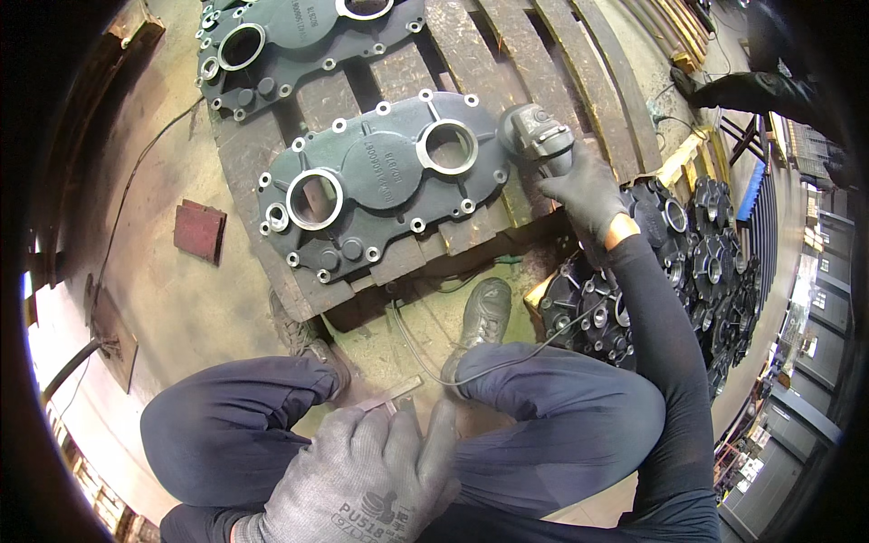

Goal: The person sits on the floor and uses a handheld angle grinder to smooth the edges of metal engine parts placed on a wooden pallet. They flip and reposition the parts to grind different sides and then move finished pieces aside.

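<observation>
My right hand, in a grey glove, is wrapped round the body of an angle grinder. The grinder's head sits at the right end of a dark grey cast metal cover, on the pallet; I cannot tell whether its disc touches the casting. Two large ringed openings and several bright bolt bosses mark this cover. Above my lap, my left hand, also gloved, has its fingers curled over a flat metal strip. Most of that strip is hidden behind the fingers.
A second cover lies farther back on the wooden pallet. More dark castings are piled at the right. A cable loops across my right knee. Reddish pads lie on the floor at left. Another person's leg shows at far right.
</observation>
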A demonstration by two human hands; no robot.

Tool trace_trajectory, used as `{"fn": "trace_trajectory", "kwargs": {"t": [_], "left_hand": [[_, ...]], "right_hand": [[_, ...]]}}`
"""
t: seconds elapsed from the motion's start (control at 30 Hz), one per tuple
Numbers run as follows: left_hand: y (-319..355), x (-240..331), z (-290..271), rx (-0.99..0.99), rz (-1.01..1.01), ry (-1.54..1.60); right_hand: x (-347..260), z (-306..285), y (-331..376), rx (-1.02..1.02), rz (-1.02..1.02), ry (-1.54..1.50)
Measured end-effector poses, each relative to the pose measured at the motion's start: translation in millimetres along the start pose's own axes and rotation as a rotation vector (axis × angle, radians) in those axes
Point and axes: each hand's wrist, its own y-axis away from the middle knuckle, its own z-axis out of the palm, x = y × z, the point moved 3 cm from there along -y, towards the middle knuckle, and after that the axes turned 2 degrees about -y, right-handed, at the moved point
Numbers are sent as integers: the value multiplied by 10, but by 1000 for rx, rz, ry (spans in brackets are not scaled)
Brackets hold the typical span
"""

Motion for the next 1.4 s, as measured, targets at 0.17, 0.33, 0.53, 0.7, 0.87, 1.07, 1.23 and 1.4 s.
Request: {"fn": "trace_trajectory", "kwargs": {"t": [0.17,0.33,0.53,0.7,0.87,1.07,1.23,1.4], "left_hand": [[-12,-4,-7,10,-2,11],[-17,7,-12,-19,-18,-3],[0,1,-12,22,3,-6],[42,-1,-8,-5,-9,-31],[69,20,-4,-47,-8,-94],[74,37,-21,-45,-34,-95],[99,50,12,-59,-15,-104],[112,56,64,-41,-32,-75]], "right_hand": [[80,3,-69,58,-23,12],[39,76,-53,36,-10,32],[242,-12,-15,116,7,17],[188,-128,258,104,-38,-82],[313,-69,452,33,-34,-73],[420,-25,726,-64,-40,-100],[409,59,860,-99,-28,-135],[272,64,857,-131,-29,-63]]}}
